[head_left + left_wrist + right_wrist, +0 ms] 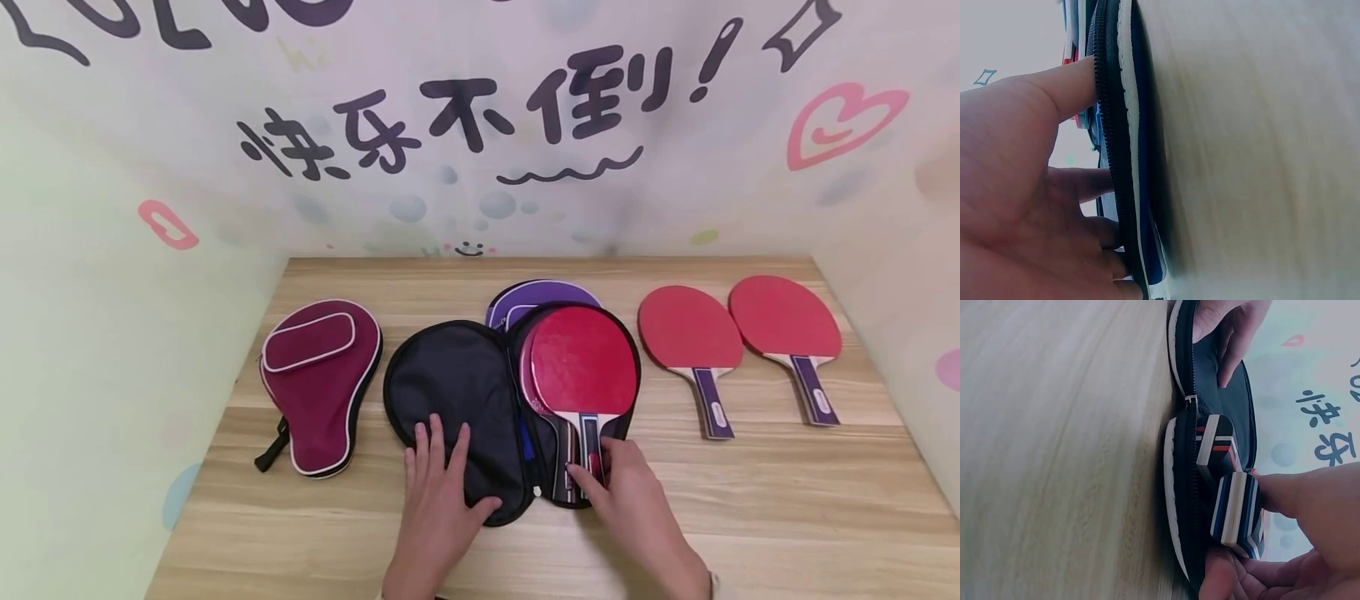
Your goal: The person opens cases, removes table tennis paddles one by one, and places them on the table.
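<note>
An unzipped paddle case lies spread out in the head view, its black flap (450, 375) folded to the left. Two table tennis paddles overlap in its right half: a front red paddle (583, 362) and another paddle (561, 450) partly hidden beneath it. My left hand (438, 504) rests on the flap with fingers spread. With thumb and fingers on either side, my right hand (626, 492) pinches the front paddle's handle (1235, 509). The right wrist view shows both handle ends within the case's zippered edge (1179, 481).
A maroon paddle case (318, 392) lies to the left on the wooden table (787, 500). Behind the unzipped case, a purple case (543, 293) is partly covered. Two more red paddles, one nearer (690, 329) and one farther right (783, 317), lie side by side.
</note>
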Action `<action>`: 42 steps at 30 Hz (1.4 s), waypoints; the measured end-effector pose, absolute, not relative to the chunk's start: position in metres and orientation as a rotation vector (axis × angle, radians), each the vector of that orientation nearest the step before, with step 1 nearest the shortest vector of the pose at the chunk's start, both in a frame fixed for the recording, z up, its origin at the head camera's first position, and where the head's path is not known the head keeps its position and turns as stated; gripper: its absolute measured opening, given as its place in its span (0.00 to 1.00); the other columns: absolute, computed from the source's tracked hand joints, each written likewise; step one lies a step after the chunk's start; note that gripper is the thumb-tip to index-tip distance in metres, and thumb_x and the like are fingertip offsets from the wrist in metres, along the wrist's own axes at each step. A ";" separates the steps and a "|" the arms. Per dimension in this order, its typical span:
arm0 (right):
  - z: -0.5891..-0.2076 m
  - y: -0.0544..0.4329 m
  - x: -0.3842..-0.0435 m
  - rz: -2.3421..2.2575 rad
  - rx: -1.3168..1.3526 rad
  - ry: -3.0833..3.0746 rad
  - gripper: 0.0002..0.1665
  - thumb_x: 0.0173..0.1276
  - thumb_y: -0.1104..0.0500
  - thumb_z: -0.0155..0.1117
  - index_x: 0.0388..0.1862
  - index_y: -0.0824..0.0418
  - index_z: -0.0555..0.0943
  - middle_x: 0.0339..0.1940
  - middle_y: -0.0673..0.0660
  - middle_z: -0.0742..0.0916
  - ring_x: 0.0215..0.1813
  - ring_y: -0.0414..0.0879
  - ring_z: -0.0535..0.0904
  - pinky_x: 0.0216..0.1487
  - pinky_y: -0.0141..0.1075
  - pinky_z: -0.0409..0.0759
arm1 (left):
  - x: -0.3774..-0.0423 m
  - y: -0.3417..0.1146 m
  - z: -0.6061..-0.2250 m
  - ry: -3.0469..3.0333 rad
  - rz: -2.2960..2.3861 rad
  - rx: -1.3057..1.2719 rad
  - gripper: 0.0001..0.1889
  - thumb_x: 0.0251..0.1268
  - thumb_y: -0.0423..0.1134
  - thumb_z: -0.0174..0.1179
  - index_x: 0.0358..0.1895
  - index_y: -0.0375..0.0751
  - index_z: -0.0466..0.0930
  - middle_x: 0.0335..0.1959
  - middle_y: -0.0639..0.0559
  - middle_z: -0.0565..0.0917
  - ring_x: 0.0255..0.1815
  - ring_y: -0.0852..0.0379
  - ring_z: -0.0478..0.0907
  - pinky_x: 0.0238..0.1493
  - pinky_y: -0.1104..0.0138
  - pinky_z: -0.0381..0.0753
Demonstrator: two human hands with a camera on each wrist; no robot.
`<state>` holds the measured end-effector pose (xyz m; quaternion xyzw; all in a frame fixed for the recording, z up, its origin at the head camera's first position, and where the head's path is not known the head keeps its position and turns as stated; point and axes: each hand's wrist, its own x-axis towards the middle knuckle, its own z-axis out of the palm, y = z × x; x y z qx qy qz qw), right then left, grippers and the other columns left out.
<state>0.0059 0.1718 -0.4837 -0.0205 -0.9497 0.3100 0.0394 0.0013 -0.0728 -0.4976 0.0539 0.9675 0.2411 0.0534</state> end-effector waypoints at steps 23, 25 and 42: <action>-0.446 0.243 -0.004 1.038 -0.245 -2.739 0.20 0.65 0.61 0.71 0.53 0.69 0.81 0.32 0.59 0.86 0.28 0.31 0.74 0.25 0.28 0.75 | -0.002 -0.075 -0.496 2.858 0.716 0.125 0.53 0.53 0.58 0.75 0.81 0.48 0.59 0.85 0.36 0.44 0.86 0.34 0.38 0.81 0.37 0.46; -0.447 0.259 -0.011 0.980 -0.301 -2.751 0.21 0.66 0.59 0.69 0.53 0.71 0.81 0.33 0.62 0.87 0.28 0.33 0.74 0.25 0.28 0.74 | -0.002 -0.076 -0.496 2.848 0.719 0.124 0.52 0.53 0.58 0.75 0.81 0.48 0.59 0.85 0.36 0.44 0.86 0.34 0.38 0.81 0.37 0.46; -0.477 0.329 -0.049 0.800 -0.400 -2.845 0.13 0.68 0.57 0.60 0.27 0.66 0.78 0.18 0.58 0.80 0.21 0.43 0.69 0.20 0.34 0.65 | -0.002 -0.077 -0.500 2.827 0.733 0.113 0.53 0.53 0.59 0.75 0.81 0.50 0.58 0.86 0.37 0.42 0.86 0.35 0.37 0.82 0.37 0.44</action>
